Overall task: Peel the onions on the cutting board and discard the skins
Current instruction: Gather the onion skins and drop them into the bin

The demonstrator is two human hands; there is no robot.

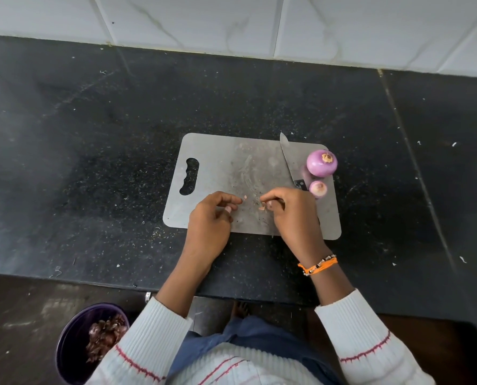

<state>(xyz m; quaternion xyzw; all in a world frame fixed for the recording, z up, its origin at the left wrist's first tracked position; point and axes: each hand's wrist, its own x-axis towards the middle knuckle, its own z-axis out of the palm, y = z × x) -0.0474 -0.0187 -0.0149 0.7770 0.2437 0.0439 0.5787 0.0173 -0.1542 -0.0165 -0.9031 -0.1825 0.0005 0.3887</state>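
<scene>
A grey metal cutting board lies on the black counter. Two peeled purple onions sit at its right edge: a large one and a small one just in front of it. My left hand hovers over the board's near edge with its fingers curled; a tiny skin scrap lies just off its fingertips. My right hand has its fingers curled down onto small orange-pink skin bits on the board.
A knife lies on the board left of the onions, handle partly under my right hand. On the floor at lower left stands a purple bin holding onion skins. A white tiled wall backs the counter.
</scene>
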